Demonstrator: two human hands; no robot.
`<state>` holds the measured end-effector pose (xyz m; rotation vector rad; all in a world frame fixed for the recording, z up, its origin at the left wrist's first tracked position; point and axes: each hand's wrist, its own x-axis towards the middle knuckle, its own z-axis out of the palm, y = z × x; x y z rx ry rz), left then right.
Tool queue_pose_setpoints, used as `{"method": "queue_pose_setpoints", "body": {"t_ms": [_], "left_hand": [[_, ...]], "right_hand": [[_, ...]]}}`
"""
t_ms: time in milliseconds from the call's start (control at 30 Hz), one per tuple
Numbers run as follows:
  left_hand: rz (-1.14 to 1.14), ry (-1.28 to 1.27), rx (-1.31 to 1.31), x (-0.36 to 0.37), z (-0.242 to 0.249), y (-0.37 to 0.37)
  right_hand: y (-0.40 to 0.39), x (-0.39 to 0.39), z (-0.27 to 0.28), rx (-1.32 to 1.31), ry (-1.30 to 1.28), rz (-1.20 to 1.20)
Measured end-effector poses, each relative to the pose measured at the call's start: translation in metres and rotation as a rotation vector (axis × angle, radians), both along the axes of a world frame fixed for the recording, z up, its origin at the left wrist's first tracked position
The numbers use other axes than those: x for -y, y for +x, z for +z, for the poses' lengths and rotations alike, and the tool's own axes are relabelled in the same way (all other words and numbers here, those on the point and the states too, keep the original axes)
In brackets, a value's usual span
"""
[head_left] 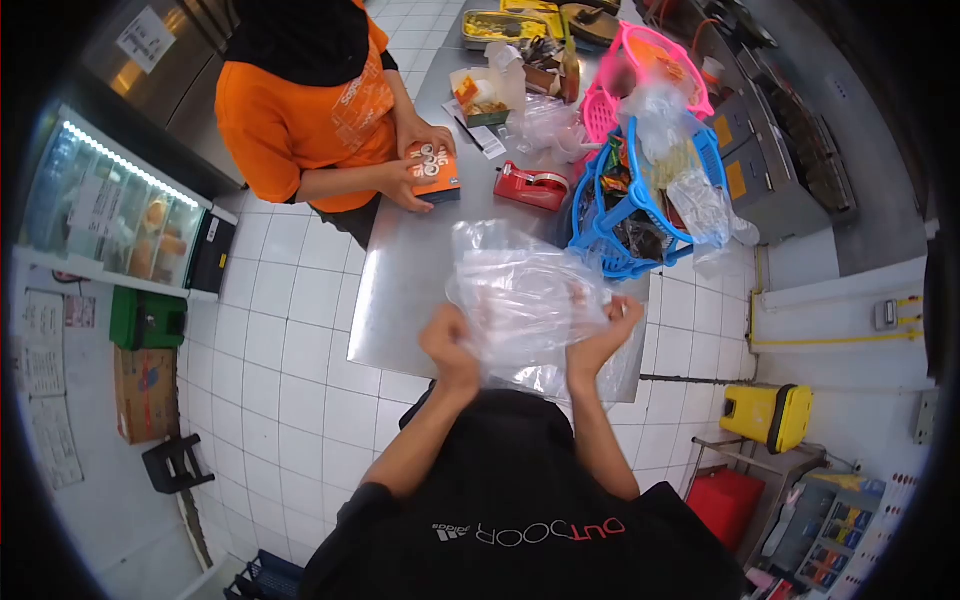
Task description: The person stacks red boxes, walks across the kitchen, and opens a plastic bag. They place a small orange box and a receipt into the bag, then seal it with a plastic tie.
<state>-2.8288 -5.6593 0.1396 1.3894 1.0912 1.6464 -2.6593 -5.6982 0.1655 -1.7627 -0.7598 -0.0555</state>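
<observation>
Between my two hands a clear plastic bag (525, 310) is spread above the near part of the steel table (385, 325). My left hand (450, 345) is closed at the bag's left edge, its fingertips partly blurred. At the right edge my right hand (605, 340) pinches the plastic. Just beyond the bag sits a red tape dispenser (532, 187). A blue plastic basket (640, 205) full of packets and plastic bags stands to the right of it. Across the corner, a co-worker in an orange shirt (300, 120) holds an orange box (435, 172) with both hands.
Farther back on the table are a pink basket (600, 110), an open food box (483, 108), crumpled clear bags (545, 125) and a yellow tray (505, 27). A yellow bin (765, 417) stands on the right, a glass-front display fridge (125, 215) on the left.
</observation>
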Motion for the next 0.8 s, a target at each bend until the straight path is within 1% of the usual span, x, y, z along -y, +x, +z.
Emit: {"method": "queue_pose_setpoints", "body": {"t_ms": [67, 100, 133, 167, 200, 233, 267, 300, 367, 400, 433, 500, 533, 567, 600, 633, 667, 733, 767, 800], "left_hand": [[-0.04, -0.155, -0.164, 0.005, 0.0, -0.013], [-0.055, -0.229, -0.248, 0.004, 0.003, -0.016], [-0.092, -0.305, -0.198, 0.0, 0.008, -0.018], [-0.126, -0.381, -0.149, -0.005, 0.014, -0.019], [-0.18, -0.435, -0.175, -0.007, 0.018, -0.022], [-0.23, -0.481, -0.198, -0.01, 0.024, -0.023], [-0.166, -0.327, -0.236, -0.004, 0.032, -0.016], [-0.244, -0.315, -0.244, 0.0, 0.027, -0.023], [-0.409, -0.285, -0.266, 0.008, 0.012, -0.045], [-0.364, -0.338, -0.386, 0.009, 0.037, -0.048], [-0.359, -0.43, -0.242, 0.014, 0.055, -0.045], [-0.326, -0.6, 0.057, 0.028, 0.074, -0.032], [-0.376, -0.354, -0.334, 0.042, 0.039, -0.033], [-0.422, -0.093, -0.716, 0.054, 0.005, -0.034], [-0.595, -0.002, -0.692, 0.059, 0.02, -0.029], [-0.762, 0.099, -0.658, 0.062, 0.043, -0.022], [-0.835, 0.127, -0.672, 0.065, 0.059, -0.019], [-0.823, 0.128, -0.698, 0.063, 0.061, -0.039], [-0.808, 0.141, -0.715, 0.053, 0.061, -0.051], [-0.711, 0.108, -0.748, 0.052, 0.055, -0.068]], "right_hand": [[0.021, 0.002, 0.018, 0.162, -0.433, 0.029], [0.019, 0.005, 0.031, 0.259, -0.486, 0.071], [0.016, 0.006, 0.044, 0.358, -0.532, 0.111], [0.001, 0.014, 0.06, 0.472, -0.419, 0.168], [-0.013, 0.023, 0.066, 0.588, -0.3, 0.226], [-0.03, 0.04, 0.058, 0.549, -0.115, 0.55], [-0.033, 0.046, 0.038, 0.51, -0.097, 0.701], [-0.036, 0.051, 0.019, 0.458, -0.085, 0.854], [-0.019, 0.037, -0.03, 0.368, -0.403, 0.801], [-0.013, 0.033, -0.036, 0.249, -0.489, 0.691], [-0.007, 0.028, -0.04, 0.135, -0.57, 0.588], [-0.009, 0.013, -0.062, -0.3, -0.483, 0.654], [-0.027, 0.012, -0.086, -0.634, -0.309, 0.789], [-0.042, -0.003, -0.077, -0.663, -0.396, 0.931], [-0.058, -0.018, -0.069, -0.682, -0.486, 1.074], [-0.059, -0.045, -0.053, -0.613, -0.62, 1.103], [-0.06, -0.072, -0.038, -0.535, -0.752, 1.138], [-0.062, -0.082, -0.041, -0.901, -0.555, 0.976], [-0.062, -0.087, -0.056, -0.499, -0.561, 0.905], [-0.063, -0.084, -0.082, -0.114, -0.553, 0.804]]}}
